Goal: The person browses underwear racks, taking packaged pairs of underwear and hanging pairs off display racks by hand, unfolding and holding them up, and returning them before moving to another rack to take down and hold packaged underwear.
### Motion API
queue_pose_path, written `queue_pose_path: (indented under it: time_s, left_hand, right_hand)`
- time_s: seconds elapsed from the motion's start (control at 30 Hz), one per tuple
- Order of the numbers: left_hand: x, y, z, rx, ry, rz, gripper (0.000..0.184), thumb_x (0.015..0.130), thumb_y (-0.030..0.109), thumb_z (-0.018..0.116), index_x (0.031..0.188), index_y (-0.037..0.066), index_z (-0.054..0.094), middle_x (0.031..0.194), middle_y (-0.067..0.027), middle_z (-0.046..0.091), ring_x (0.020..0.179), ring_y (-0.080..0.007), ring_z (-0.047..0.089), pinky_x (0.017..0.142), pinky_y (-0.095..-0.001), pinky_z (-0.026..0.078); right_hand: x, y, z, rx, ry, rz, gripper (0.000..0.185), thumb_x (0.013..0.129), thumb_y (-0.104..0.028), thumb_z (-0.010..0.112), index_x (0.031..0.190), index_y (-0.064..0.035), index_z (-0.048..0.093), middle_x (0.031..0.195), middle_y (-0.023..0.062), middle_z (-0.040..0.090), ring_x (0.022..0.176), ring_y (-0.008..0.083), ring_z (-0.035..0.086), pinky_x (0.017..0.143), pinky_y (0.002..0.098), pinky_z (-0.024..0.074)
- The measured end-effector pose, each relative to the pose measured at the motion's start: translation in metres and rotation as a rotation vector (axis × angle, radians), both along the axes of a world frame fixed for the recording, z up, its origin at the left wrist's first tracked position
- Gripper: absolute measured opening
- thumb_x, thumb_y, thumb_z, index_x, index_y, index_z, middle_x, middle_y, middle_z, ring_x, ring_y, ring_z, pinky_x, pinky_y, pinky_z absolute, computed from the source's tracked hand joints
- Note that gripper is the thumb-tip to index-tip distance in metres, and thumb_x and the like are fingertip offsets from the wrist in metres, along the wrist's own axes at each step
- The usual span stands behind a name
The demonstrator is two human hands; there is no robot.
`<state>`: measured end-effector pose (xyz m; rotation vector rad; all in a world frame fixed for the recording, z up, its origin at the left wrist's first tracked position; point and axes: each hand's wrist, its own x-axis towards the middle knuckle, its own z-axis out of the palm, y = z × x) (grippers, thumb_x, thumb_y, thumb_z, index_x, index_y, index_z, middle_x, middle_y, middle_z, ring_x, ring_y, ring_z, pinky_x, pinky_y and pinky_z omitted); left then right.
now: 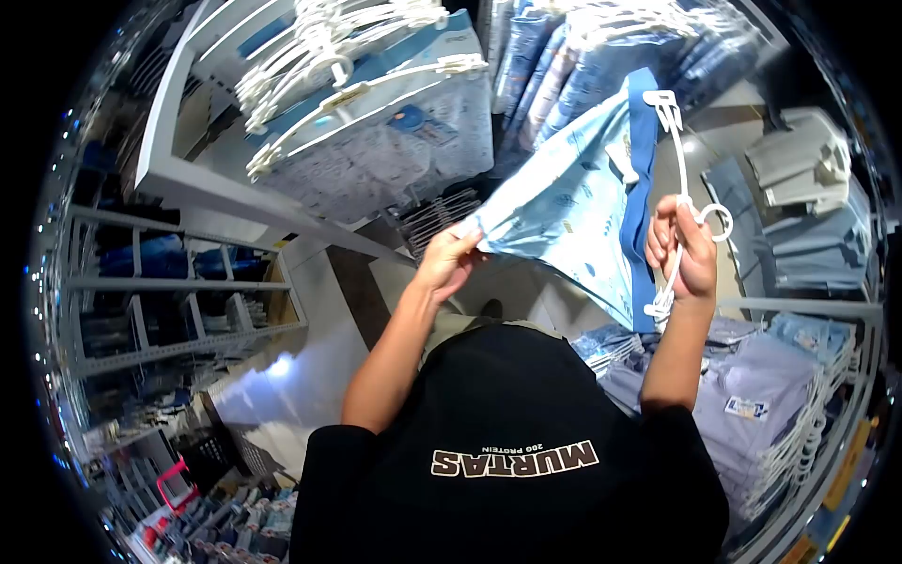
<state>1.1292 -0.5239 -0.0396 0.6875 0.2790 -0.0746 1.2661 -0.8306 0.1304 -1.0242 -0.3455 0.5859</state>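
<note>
A pair of light blue printed underpants [568, 211] with a darker blue waistband hangs sideways from a white clip hanger [680, 155]. The clips hold both ends of the waistband. My right hand [684, 246] is closed around the middle of the hanger, just below its round hook. At the other end of the cloth, my left hand [451, 260] pinches the narrow lower part between thumb and fingers. The fabric is stretched out between my two hands, above the floor.
Pale printed garments [404, 141] on white hangers fill a white rack [244, 202] at upper left. More blue clothes [601, 80] hang ahead. Lavender garments [742, 385] hang close by my right elbow, and grey clothes [808, 235] lie beyond. Shelving [188, 282] stands on the left.
</note>
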Motion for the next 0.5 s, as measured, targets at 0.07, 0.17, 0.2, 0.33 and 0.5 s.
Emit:
queue_pose_path:
  time_s: [0.07, 0.17, 0.2, 0.33, 0.5]
  left_hand:
    - [-0.005, 0.002, -0.026, 0.003, 0.001, -0.046, 0.029, 0.099, 0.018, 0.058, 0.122, 0.001, 0.060, 0.113, -0.0082, 0.067, 0.101, -0.0209, 0.064, 0.093, -0.0415, 0.051]
    - [-0.008, -0.002, 0.007, 0.043, 0.051, 0.110, 0.030, 0.102, 0.024, 0.053, 0.120, 0.001, 0.061, 0.114, -0.0101, 0.067, 0.104, -0.0225, 0.064, 0.092, -0.0416, 0.052]
    - [-0.008, 0.005, 0.006, 0.040, 0.023, 0.122, 0.034, 0.104, 0.027, 0.050, 0.120, 0.000, 0.061, 0.117, -0.0112, 0.067, 0.107, -0.0245, 0.064, 0.093, -0.0417, 0.051]
    - [-0.003, 0.025, -0.002, 0.162, 0.023, 0.389, 0.033, 0.100, 0.028, 0.059, 0.111, -0.003, 0.062, 0.108, -0.0118, 0.068, 0.096, -0.0194, 0.065, 0.085, -0.0342, 0.051]
    - [-0.001, 0.036, 0.010, 0.291, 0.202, 0.609, 0.011, 0.096, 0.015, 0.066, 0.093, 0.004, 0.066, 0.080, 0.0006, 0.062, 0.067, -0.0071, 0.053, 0.060, -0.0222, 0.042]
  right_hand:
    - [-0.003, 0.006, 0.002, 0.003, -0.022, 0.012, 0.030, 0.104, -0.027, 0.048, 0.108, 0.0016, 0.057, 0.069, 0.0063, 0.049, 0.057, 0.0149, 0.050, 0.047, 0.0277, 0.0452]
    - [-0.001, 0.008, 0.000, 0.004, 0.000, 0.001, 0.029, 0.105, -0.026, 0.048, 0.107, 0.0012, 0.057, 0.069, 0.0061, 0.049, 0.057, 0.0148, 0.050, 0.047, 0.0273, 0.0452]
    - [-0.002, 0.009, 0.000, -0.015, 0.004, -0.016, 0.028, 0.104, -0.026, 0.049, 0.106, 0.0008, 0.057, 0.070, 0.0060, 0.049, 0.057, 0.0144, 0.050, 0.047, 0.0271, 0.0453]
    - [0.002, 0.005, -0.004, -0.028, 0.020, 0.003, 0.029, 0.104, -0.027, 0.050, 0.106, 0.0004, 0.057, 0.071, 0.0055, 0.049, 0.058, 0.0139, 0.051, 0.047, 0.0269, 0.0449]
    - [0.001, 0.002, -0.005, 0.006, 0.033, 0.024, 0.029, 0.104, -0.028, 0.049, 0.106, 0.0001, 0.057, 0.072, 0.0058, 0.049, 0.058, 0.0143, 0.050, 0.048, 0.0273, 0.0449]
